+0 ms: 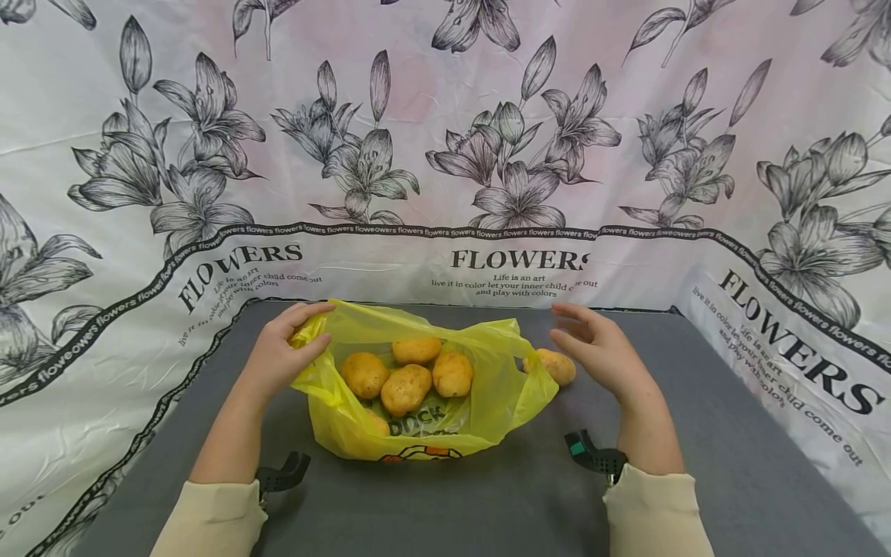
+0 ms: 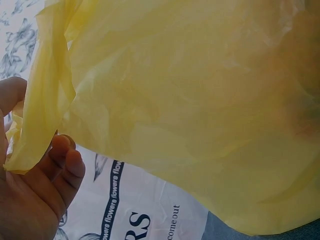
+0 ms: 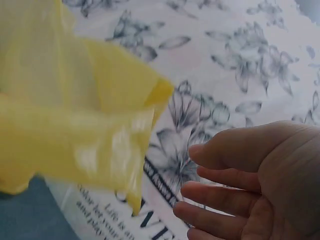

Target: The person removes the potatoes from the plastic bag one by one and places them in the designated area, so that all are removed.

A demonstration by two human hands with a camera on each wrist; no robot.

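A yellow plastic bag (image 1: 480,425) lies with its mouth held wide, dark lettering and a printed picture showing on it. Several potatoes (image 1: 407,389) sit inside. My left hand (image 1: 281,350) holds the bag's left edge; in the left wrist view the yellow film (image 2: 47,90) runs between thumb and fingers. At the bag's right side, my right hand (image 1: 600,348) hovers with relaxed fingers and nothing in them. The right wrist view shows a gap between its fingertips and the bag's loose corner (image 3: 120,150). One more potato (image 1: 559,367) rests outside, partly behind the bag's right edge.
The bag stands on a grey table (image 1: 418,510). A white cloth (image 1: 376,267) with flower prints and lettering hangs behind and along both sides. Dark camera mounts are strapped at the left wrist (image 1: 284,473) and right wrist (image 1: 595,456).
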